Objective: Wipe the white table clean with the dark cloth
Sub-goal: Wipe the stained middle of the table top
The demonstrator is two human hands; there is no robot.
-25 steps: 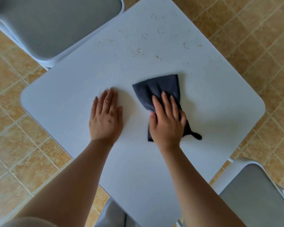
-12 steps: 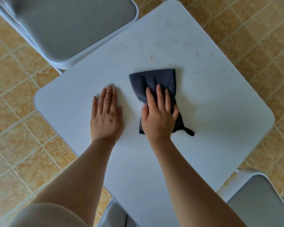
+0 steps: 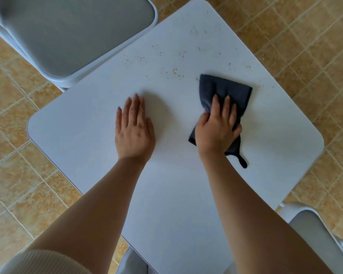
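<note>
The white table (image 3: 91,123) is a square top seen corner-on. A dark folded cloth (image 3: 228,91) lies on its right half, with a small hanging loop trailing toward me. My right hand (image 3: 218,129) presses down on the cloth's near part, fingers curled over it. My left hand (image 3: 134,129) lies flat on the bare tabletop to the left, fingers together, holding nothing. Brown crumbs (image 3: 173,73) are scattered over the far part of the table, just beyond and left of the cloth.
A white chair with a grey seat (image 3: 71,34) stands at the far left corner. A second grey-seated chair (image 3: 317,240) sits at the near right. Tan tiled floor (image 3: 18,175) surrounds the table.
My right hand has slid the cloth to the right across the table, away from my left hand. The left hand stays flat in place.
</note>
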